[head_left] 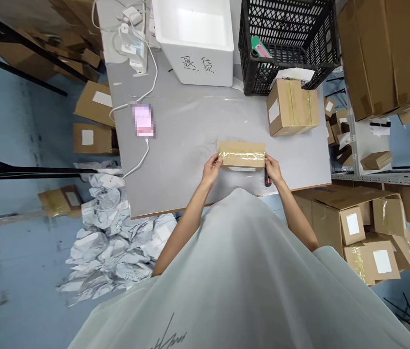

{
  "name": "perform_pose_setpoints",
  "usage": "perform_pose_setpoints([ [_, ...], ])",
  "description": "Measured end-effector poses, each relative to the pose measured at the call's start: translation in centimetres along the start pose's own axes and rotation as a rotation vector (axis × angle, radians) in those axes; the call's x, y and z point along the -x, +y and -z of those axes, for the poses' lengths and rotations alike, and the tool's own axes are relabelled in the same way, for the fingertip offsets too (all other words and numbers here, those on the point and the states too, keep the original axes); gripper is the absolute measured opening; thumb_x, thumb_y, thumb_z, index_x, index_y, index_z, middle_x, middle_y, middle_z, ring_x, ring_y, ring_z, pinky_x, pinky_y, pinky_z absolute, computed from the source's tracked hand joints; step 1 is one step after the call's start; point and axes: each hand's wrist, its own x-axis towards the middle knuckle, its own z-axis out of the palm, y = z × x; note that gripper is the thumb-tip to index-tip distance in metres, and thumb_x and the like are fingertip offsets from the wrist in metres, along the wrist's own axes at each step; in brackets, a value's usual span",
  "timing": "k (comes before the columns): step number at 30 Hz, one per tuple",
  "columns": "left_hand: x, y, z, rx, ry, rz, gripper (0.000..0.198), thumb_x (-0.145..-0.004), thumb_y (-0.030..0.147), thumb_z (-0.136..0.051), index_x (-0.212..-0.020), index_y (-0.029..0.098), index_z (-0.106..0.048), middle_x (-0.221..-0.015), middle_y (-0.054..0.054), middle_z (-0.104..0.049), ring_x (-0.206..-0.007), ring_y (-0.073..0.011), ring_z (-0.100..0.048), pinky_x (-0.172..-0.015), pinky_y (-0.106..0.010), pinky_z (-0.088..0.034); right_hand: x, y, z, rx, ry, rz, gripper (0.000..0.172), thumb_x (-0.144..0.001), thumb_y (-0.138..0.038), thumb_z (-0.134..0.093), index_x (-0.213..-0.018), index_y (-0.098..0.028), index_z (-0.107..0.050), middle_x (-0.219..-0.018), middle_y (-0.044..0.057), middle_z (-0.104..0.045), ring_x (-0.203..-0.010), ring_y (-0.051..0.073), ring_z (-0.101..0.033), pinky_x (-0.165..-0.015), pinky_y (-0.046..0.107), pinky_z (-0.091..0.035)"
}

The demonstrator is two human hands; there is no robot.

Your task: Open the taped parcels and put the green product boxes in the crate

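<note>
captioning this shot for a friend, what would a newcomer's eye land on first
Probably the small taped box, held at its ends by the left hand and right hand near the front of the grey table. Then the white bin with black writing at the back, and the heap of crumpled white packaging beyond the table's left side.
</note>
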Motion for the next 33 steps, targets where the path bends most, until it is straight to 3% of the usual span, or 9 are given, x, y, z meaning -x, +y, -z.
perform_pose_setpoints([
  [4,1.1,-0.4,4.4,-0.085,0.093,-0.042,0.052,-0.094,0.042,-0.085,-0.140,0.020,-0.078,-0.153,-0.016,-0.075,-0.137,-0.0324,-0.072,-0.126,-0.053,-0.053,0.8,0.2,-3.8,-0.194,-0.151,-0.174,0.065,-0.104,-0.066,-0.063,-0.153,-0.026,-0.075,-0.163,0.005,-0.071,-0.154,0.029,-0.064,-0.133,0.053,-0.048],
  [7,2.2,-0.8,6.5,-0.089,0.099,-0.005,0.054,-0.090,0.038,-0.087,-0.139,0.019,-0.078,-0.152,-0.018,-0.075,-0.138,-0.0340,-0.073,-0.127,-0.056,-0.053,1.2,0.3,-5.4,-0.222,-0.198,-0.212,0.071,-0.099,-0.070,-0.070,-0.155,-0.026,-0.074,-0.168,0.006,-0.066,-0.158,0.030,-0.060,-0.134,0.051,-0.048],
  [12,3.7,-1.0,6.1,-0.029,0.088,0.101,0.070,-0.083,0.039,-0.091,-0.147,0.018,-0.072,-0.164,-0.021,-0.066,-0.153,-0.0366,-0.063,-0.132,-0.056,-0.048,1.9,-0.1,-5.8,-0.174,-0.148,-0.287,0.072,-0.099,-0.071,-0.071,-0.155,-0.026,-0.070,-0.161,0.010,-0.072,-0.147,0.028,-0.068,-0.129,0.052,-0.053],
  [15,4.3,-0.3,5.4,0.026,0.045,0.100,0.071,-0.083,0.040,-0.091,-0.148,0.018,-0.072,-0.160,-0.020,-0.070,-0.152,-0.0361,-0.065,-0.135,-0.055,-0.045,2.5,-0.8,-5.4,-0.126,-0.143,-0.298,0.067,-0.102,-0.073,-0.067,-0.146,-0.023,-0.074,-0.151,0.013,-0.077,-0.142,0.029,-0.071,-0.126,0.053,-0.056],
  [21,4.6,2.0,6.7,0.037,0.105,-0.033,0.056,-0.089,0.052,-0.083,-0.136,0.023,-0.081,-0.156,-0.012,-0.074,-0.156,-0.0352,-0.061,-0.134,-0.051,-0.047,1.6,-2.6,-4.9,-0.041,-0.149,-0.045,0.074,-0.092,-0.078,-0.078,-0.143,-0.025,-0.076,-0.155,0.012,-0.074,-0.147,0.030,-0.067,-0.132,0.049,-0.050],
  [26,4.4,2.9,7.5,0.086,0.101,-0.002,0.061,-0.087,0.055,-0.082,-0.140,0.025,-0.081,-0.158,-0.012,-0.073,-0.150,-0.0360,-0.066,-0.123,-0.052,-0.058,0.2,-2.9,-5.4,-0.043,-0.152,0.030,0.083,-0.087,-0.077,-0.080,-0.147,-0.020,-0.077,-0.148,0.016,-0.078,-0.137,0.033,-0.072,-0.126,0.050,-0.054],
  [30,4.3,2.7,8.0,0.055,0.104,-0.010,0.061,-0.086,0.055,-0.084,-0.137,0.021,-0.083,-0.154,-0.015,-0.075,-0.145,-0.0360,-0.069,-0.123,-0.053,-0.057,0.6,-2.6,-6.0,-0.020,-0.139,-0.002,0.075,-0.090,-0.079,-0.073,-0.136,-0.021,-0.082,-0.143,0.012,-0.081,-0.136,0.031,-0.072,-0.124,0.046,-0.054],
  [33,4.0,2.2,8.4,-0.011,0.097,0.012,0.058,-0.089,0.061,-0.081,-0.129,0.019,-0.085,-0.148,-0.016,-0.078,-0.143,-0.0365,-0.070,-0.123,-0.053,-0.056,1.4,-2.4,-7.0,0.019,-0.160,-0.069,0.071,-0.097,-0.083,-0.060,-0.117,-0.020,-0.085,-0.127,0.011,-0.086,-0.128,0.031,-0.074,-0.119,0.045,-0.057],
])
